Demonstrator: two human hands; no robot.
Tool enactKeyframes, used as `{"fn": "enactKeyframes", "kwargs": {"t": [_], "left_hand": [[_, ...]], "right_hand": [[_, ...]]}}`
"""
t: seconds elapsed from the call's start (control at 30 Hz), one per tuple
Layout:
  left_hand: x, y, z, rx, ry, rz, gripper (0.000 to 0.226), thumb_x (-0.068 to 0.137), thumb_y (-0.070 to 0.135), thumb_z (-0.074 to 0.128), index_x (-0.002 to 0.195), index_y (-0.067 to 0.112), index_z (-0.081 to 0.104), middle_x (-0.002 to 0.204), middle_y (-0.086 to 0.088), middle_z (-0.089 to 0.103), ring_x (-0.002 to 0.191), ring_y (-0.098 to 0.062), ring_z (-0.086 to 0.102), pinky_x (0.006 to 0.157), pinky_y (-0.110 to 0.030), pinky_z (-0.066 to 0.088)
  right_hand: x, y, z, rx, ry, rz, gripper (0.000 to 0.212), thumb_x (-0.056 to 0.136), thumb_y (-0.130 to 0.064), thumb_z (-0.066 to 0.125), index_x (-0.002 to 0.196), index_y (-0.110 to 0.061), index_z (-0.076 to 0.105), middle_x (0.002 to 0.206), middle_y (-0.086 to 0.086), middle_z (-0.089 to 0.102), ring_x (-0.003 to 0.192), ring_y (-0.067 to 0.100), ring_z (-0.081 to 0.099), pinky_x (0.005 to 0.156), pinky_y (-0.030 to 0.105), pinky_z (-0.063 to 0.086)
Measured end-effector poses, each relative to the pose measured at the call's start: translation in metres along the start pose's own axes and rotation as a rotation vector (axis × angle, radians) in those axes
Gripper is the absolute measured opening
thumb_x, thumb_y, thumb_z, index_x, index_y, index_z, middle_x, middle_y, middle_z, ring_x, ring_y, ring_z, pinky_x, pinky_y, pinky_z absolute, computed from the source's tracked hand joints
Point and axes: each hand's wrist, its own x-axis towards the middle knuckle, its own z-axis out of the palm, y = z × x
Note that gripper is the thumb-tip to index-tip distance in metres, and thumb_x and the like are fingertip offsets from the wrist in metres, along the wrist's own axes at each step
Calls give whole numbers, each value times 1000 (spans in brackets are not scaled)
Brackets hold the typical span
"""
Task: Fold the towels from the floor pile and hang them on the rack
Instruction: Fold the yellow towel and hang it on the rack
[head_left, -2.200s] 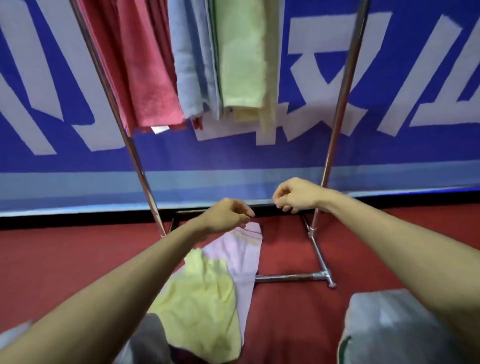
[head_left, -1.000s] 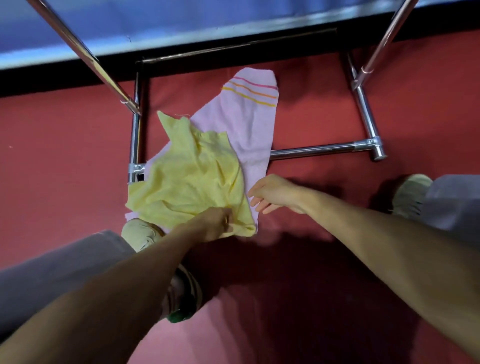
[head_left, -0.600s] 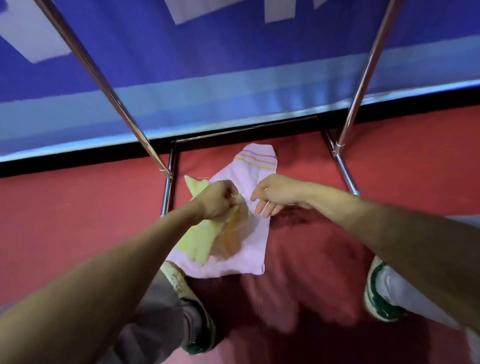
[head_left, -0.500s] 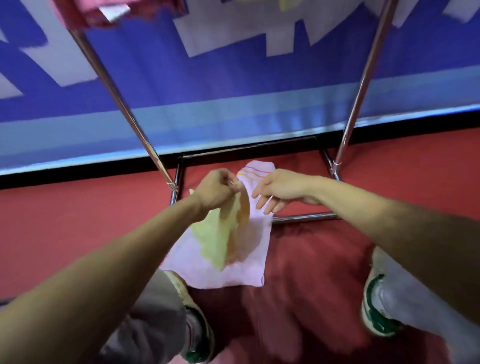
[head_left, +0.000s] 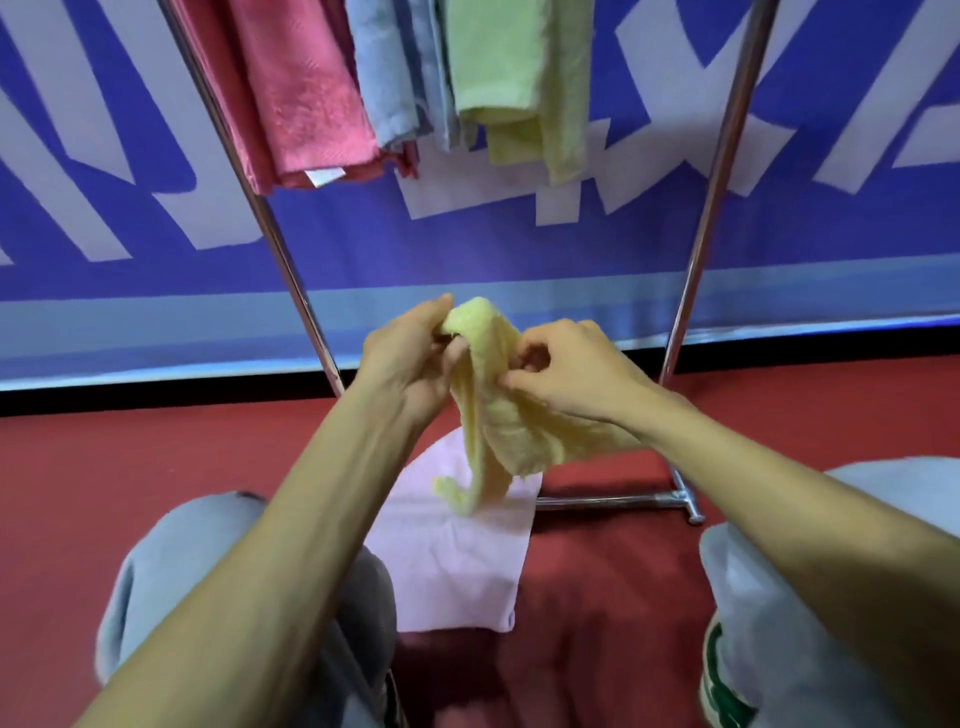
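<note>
Two hands gripping one yellow towel (head_left: 498, 415), raised off the floor between them. Left hand (head_left: 410, 358) clamped on the top bunched edge, fingers curled around the fabric, thumb side up. Right hand (head_left: 566, 369) just beside it, pinching the cloth between thumb and fingertips, the rest of the fingers curled in. Hands nearly touching, with only the fold of towel between. Towel hanging crumpled below both hands, lower corner dangling above a pink towel (head_left: 457, 561) spread flat on the red floor (head_left: 104, 493) beneath the wrists.

Beyond the hands, a metal rack (head_left: 711, 171): one slanted pole rising past the left hand, another past the right hand, and a foot bar lying on the floor below the right wrist. Above the hands, already draped on the rack: a red towel (head_left: 301, 98) on the left-hand side, a light blue towel (head_left: 389, 73) next to it, a pale green towel (head_left: 498, 57) next again, with a paler yellow layer hanging behind it. Behind everything, a blue banner with white shapes (head_left: 831, 234). Nearer than the hands, grey trouser knees (head_left: 171, 571) to either side of the forearms, and a white shoe with green trim (head_left: 719, 675) under the right forearm.
</note>
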Motion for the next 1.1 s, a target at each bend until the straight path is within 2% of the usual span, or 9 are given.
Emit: {"fn": "enactKeyframes", "kwargs": {"t": [0.13, 0.2, 0.33, 0.53, 0.63, 0.73, 0.87, 0.97, 1.1], "left_hand": [[-3, 7, 1, -25, -6, -20, 15, 89, 11, 63, 77, 5, 58, 68, -3, 53, 52, -8, 58, 44, -15, 51], [-3, 7, 0, -46, -4, -59, 14, 89, 11, 64, 79, 4, 58, 71, -4, 52, 61, -10, 57, 45, -15, 53], [-10, 2, 3, 11, -42, -21, 11, 87, 4, 65, 79, 2, 57, 69, -5, 50, 51, -10, 56, 53, -19, 55], [-5, 11, -6, 57, -14, 132, 11, 84, 3, 67, 80, 5, 57, 63, -3, 57, 55, -9, 60, 54, -19, 57], [3, 18, -16, -72, 67, 119, 11, 85, 4, 67, 82, 6, 56, 76, -6, 58, 70, -13, 61, 57, -21, 57], [-2, 15, -15, -117, 73, 136, 11, 86, 1, 65, 79, 5, 57, 75, -8, 60, 66, -15, 62, 60, -25, 57], [-7, 4, -8, 336, -65, 213, 19, 84, 0, 63, 99, 10, 55, 87, -9, 65, 74, -21, 65, 73, -28, 50], [-15, -5, -2, 724, -170, 266, 6, 90, 10, 59, 86, 13, 56, 83, -5, 62, 73, -21, 65, 66, -24, 45], [-23, -18, 0, 793, -404, 98, 25, 94, 32, 57, 87, 9, 61, 72, -2, 64, 64, -15, 61, 72, -31, 52]], "right_hand": [[5, -2, 3, 54, 79, 3, 11, 83, -20, 64, 73, -25, 67, 67, -8, 61, 72, 11, 56, 69, 21, 38], [2, -4, -1, 117, -7, 22, 8, 80, -30, 70, 75, -25, 66, 73, -5, 67, 70, 9, 58, 69, 22, 43], [-7, -12, 8, 37, -164, 10, 37, 73, -54, 72, 86, -20, 69, 77, -1, 68, 72, 13, 60, 67, 32, 47], [-1, -15, 12, 26, -72, 51, 26, 87, -34, 62, 70, -15, 57, 66, 3, 59, 70, 21, 53, 62, 33, 40], [3, -10, 6, 102, -50, 69, 11, 86, -28, 66, 79, -24, 58, 72, -1, 65, 78, 17, 59, 71, 28, 44], [4, -11, 0, 384, 59, 122, 9, 83, -21, 71, 88, -17, 65, 68, 2, 66, 63, 8, 57, 62, 21, 45], [4, -14, -16, 751, 174, 212, 17, 81, -12, 74, 95, -7, 69, 73, 4, 65, 52, 4, 57, 50, 15, 44], [4, -14, -17, 835, 315, 268, 15, 77, -9, 77, 90, -8, 69, 69, 4, 63, 50, 8, 54, 49, 18, 44], [5, -8, -16, 925, 408, 328, 14, 75, -8, 78, 84, -12, 69, 67, 9, 62, 49, 15, 54, 47, 23, 43]]}}
